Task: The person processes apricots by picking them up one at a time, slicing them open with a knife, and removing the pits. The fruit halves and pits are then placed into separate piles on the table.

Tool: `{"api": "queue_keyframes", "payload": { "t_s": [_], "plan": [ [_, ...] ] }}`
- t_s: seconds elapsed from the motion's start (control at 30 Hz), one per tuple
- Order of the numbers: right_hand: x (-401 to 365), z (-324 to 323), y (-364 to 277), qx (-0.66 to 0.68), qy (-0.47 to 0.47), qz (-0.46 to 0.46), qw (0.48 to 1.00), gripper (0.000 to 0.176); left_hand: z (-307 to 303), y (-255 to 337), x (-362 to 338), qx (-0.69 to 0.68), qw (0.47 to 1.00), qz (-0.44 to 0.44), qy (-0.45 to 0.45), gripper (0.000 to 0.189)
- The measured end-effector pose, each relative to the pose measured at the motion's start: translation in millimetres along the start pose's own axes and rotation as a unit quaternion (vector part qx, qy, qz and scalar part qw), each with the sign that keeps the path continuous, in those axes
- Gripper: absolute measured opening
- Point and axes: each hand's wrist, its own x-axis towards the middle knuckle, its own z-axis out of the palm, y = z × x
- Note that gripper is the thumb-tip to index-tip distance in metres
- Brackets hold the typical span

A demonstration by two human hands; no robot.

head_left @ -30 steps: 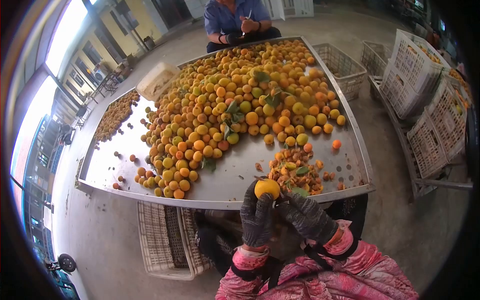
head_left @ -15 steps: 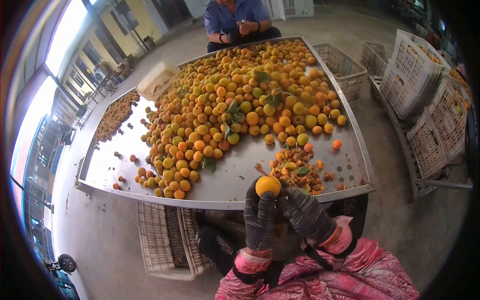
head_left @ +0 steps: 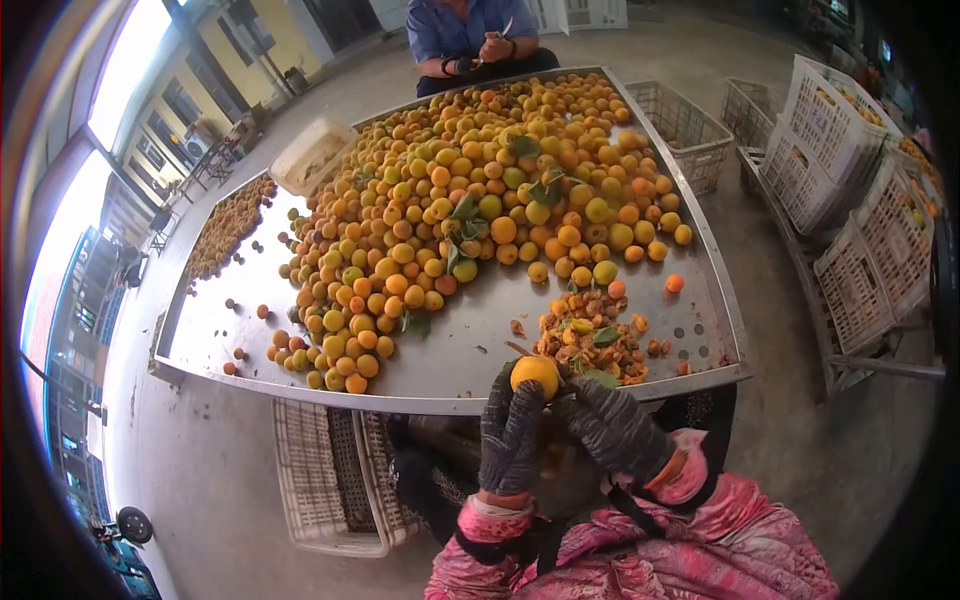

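A round yellow-orange persimmon [head_left: 535,377] sits in the fingertips of my gloved left hand [head_left: 510,430], just over the table's near edge. My right hand [head_left: 615,425], also in a dark grey glove, is closed against the fruit's right side; whatever its fingers hold is hidden. A thin brown sliver [head_left: 519,349] shows just beyond the fruit. Past my hands lies a heap of peel and brown scraps [head_left: 590,335], with one brown scrap [head_left: 517,328] apart to its left. A large pile of persimmons [head_left: 430,220] with some leaves covers much of the metal table [head_left: 450,360].
Across the table a person in a blue shirt [head_left: 470,40] holds a thin blade-like thing. A pale plastic tub [head_left: 312,155] rests on the left rim. Small brown fruits [head_left: 225,235] lie at the far left. Crates [head_left: 325,480] stand below; stacked crates [head_left: 820,150] fill a cart at right.
A brown scrap just beyond the persimmon now lies apart from it on the table. My hands keep nearly the same place. The other person's hands have shifted, and a blade-like thing shows.
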Motion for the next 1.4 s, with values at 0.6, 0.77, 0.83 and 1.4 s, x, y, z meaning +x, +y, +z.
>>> {"api": "queue_keyframes", "payload": {
  "t_s": [0.6,0.77,0.83,1.4],
  "plan": [
    [-3,-8,2,0.109,-0.057,0.043,0.992,0.033,-1,-29,2,-0.028,0.998,0.038,0.028,0.040],
    [-11,4,6,-0.312,0.084,-0.210,0.923,0.035,-1,-43,1,-0.052,0.998,0.013,0.031,0.049],
    [-10,1,1,-0.224,0.072,-0.157,0.959,0.034,-7,-45,6,0.031,0.998,0.026,0.043,0.034],
    [-7,-20,15,-0.021,-0.081,-0.104,0.991,0.035,15,-25,3,0.000,0.998,0.064,0.022,0.031]
  ]
}}
